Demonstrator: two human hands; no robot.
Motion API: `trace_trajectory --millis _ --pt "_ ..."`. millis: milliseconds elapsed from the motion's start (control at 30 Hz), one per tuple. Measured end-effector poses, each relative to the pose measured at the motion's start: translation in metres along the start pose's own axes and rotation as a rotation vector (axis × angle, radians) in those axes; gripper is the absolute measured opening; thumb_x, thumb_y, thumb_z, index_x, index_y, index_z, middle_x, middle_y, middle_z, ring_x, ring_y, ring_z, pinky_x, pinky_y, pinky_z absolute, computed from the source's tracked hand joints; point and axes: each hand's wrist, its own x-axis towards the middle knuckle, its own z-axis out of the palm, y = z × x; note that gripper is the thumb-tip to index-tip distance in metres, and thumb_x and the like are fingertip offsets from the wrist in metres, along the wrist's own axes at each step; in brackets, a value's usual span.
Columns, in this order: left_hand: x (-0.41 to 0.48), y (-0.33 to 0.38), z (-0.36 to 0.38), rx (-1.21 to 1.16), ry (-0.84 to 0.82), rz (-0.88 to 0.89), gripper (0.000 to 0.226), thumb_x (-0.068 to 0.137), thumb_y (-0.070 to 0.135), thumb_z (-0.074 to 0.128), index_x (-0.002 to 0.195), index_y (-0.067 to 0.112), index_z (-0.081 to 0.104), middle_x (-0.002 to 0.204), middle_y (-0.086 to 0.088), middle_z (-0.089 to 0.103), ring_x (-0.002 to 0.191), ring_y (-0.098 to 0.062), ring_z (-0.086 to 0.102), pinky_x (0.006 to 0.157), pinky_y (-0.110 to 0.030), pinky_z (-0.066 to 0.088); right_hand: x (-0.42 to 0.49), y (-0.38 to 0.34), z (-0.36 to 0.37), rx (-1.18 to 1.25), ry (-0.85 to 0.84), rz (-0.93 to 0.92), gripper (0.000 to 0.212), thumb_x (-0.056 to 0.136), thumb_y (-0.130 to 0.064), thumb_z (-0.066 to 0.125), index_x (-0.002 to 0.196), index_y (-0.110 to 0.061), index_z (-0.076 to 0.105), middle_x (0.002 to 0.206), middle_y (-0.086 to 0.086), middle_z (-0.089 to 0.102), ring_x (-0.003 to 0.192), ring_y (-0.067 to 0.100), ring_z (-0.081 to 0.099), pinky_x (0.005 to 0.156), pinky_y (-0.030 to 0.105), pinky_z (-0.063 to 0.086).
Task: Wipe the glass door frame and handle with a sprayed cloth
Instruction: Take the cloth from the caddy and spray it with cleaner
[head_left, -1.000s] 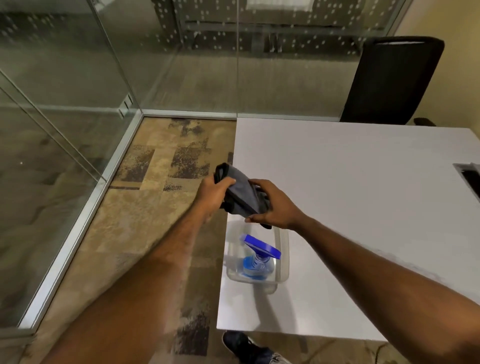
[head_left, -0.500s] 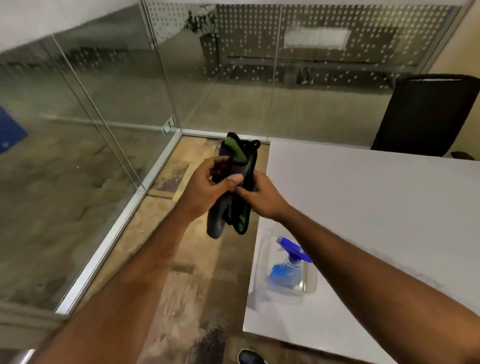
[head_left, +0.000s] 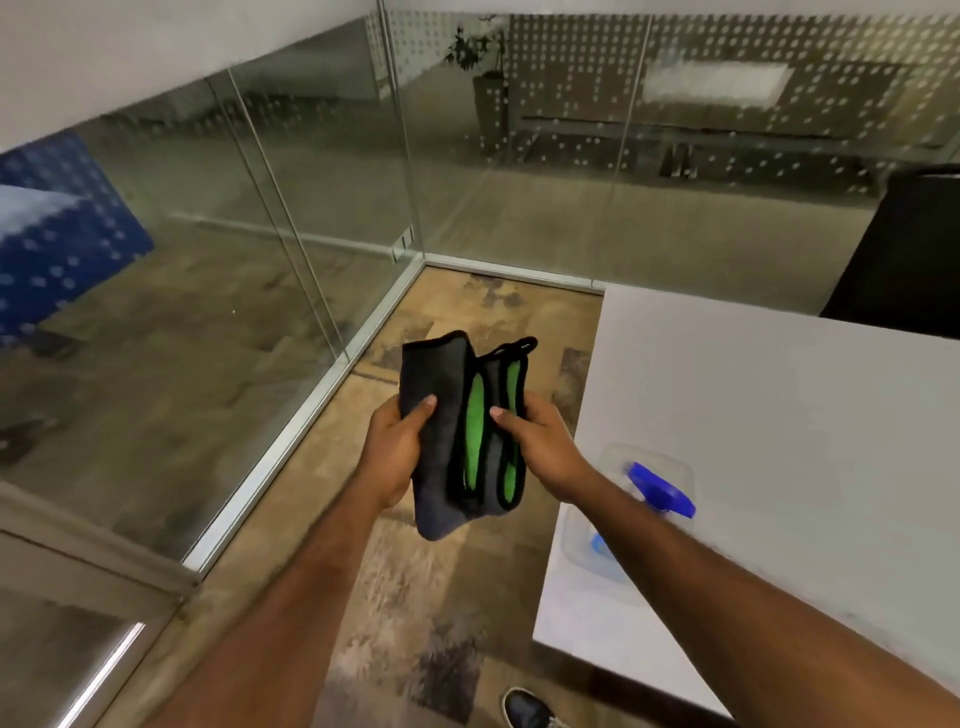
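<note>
Spray bottle (head_left: 661, 489) is half hidden by our forearm (head_left: 727, 582); one grey-green cloth (head_left: 441, 493), left hand (head_left: 392, 452) and right hand (head_left: 540, 447) both gripping it.

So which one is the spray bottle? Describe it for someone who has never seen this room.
Start at the white table on the right; by its near left corner sits a clear plastic tub. The spray bottle sits inside it, partly hidden by the right forearm. Its bright blue trigger head is the giveaway, the only blue thing on the table.
</note>
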Motion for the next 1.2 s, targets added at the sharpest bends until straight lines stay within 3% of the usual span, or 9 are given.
trace_trajectory --millis 100,200,333,400,567,700,867,1100,1200 --pt "-0.007 0.005 -0.014 -0.111 0.050 -0.052 0.014 0.099 0.012 0.055 0.102 0.011 0.068 0.092 -0.007 0.079 0.083 -0.021 0.076 0.069 -0.032 0.060 -0.007 0.001 0.005 0.047 0.035 0.054 0.023 0.100 -0.015 0.050 0.093 -0.022 0.071 0.086 -0.008 0.077 0.082 0.007 0.072 0.070 0.018 0.055" --pt "-0.013 0.010 -0.025 -0.176 0.075 -0.103 0.015 0.099 0.014 0.055 0.104 0.011 0.069 0.090 -0.006 0.079 0.080 -0.021 0.076 0.063 -0.031 0.060 -0.008 0.005 0.006 0.019 0.120 0.066 0.034 0.098 -0.013 0.049 0.066 -0.019 0.060 0.060 -0.018 0.065 0.057 -0.007 0.059 0.064 0.027 0.045" --pt "-0.022 0.018 -0.029 -0.226 0.088 -0.194 0.028 0.097 0.019 0.058 0.117 0.003 0.067 0.109 -0.017 0.075 0.098 -0.032 0.073 0.089 -0.047 0.057 -0.013 0.007 0.013 0.015 -0.015 0.087 0.018 0.088 -0.043 0.068 0.097 -0.029 0.074 0.093 -0.014 0.077 0.087 0.003 0.072 0.071 0.022 0.057" --pt "-0.026 0.021 -0.032 -0.260 0.049 -0.263 0.036 0.096 0.025 0.059 0.122 0.001 0.064 0.118 -0.021 0.071 0.111 -0.037 0.067 0.099 -0.052 0.052 -0.017 0.012 0.015 -0.021 -0.052 0.101 0.036 0.075 -0.042 0.082 0.107 -0.031 0.072 0.102 -0.010 0.077 0.094 0.009 0.073 0.073 0.020 0.058" --pt "-0.032 0.025 -0.062 -0.369 -0.100 -0.361 0.035 0.098 0.030 0.050 0.116 0.004 0.066 0.107 -0.016 0.075 0.095 -0.029 0.074 0.078 -0.040 0.062 -0.025 0.014 0.012 0.216 -0.086 0.188 0.027 0.080 -0.010 0.079 0.104 -0.021 0.073 0.104 0.005 0.077 0.096 0.023 0.074 0.072 0.025 0.058" --pt "-0.040 0.004 -0.089 -0.556 -0.125 -0.294 0.043 0.090 0.044 0.053 0.105 0.010 0.073 0.090 -0.010 0.075 0.082 -0.026 0.074 0.074 -0.037 0.062 -0.029 0.012 0.014 0.381 -0.190 0.236 0.027 0.081 -0.012 0.077 0.107 -0.017 0.075 0.112 0.012 0.074 0.101 0.027 0.072 0.077 0.030 0.058" --pt "-0.056 -0.034 -0.067 -0.665 -0.187 -0.285 0.085 0.069 0.083 0.059 0.119 0.015 0.074 0.123 -0.011 0.071 0.115 -0.033 0.067 0.094 -0.052 0.054 -0.031 0.022 0.022 0.492 -0.201 0.369 0.034 0.081 -0.022 0.076 0.112 -0.008 0.073 0.110 0.016 0.074 0.097 0.028 0.072 0.076 0.034 0.058" --pt "-0.065 -0.057 -0.076 -0.623 -0.131 -0.334 0.034 0.081 0.031 0.061 0.100 0.010 0.080 0.104 -0.015 0.076 0.091 -0.038 0.074 0.074 -0.050 0.059 -0.033 0.047 0.005 -0.149 -0.065 0.207 0.036 0.085 -0.031 0.076 0.117 -0.017 0.067 0.107 0.001 0.075 0.097 0.016 0.071 0.093 0.041 0.057" --pt "-0.067 -0.063 -0.083 -0.663 -0.128 -0.355 0.036 0.082 0.023 0.050 0.094 0.009 0.081 0.098 -0.014 0.077 0.085 -0.037 0.075 0.069 -0.050 0.059 -0.045 0.057 -0.002 -0.372 0.055 0.073 0.037 0.084 -0.039 0.075 0.113 -0.023 0.060 0.103 -0.013 0.068 0.092 0.001 0.065 0.084 0.021 0.056"
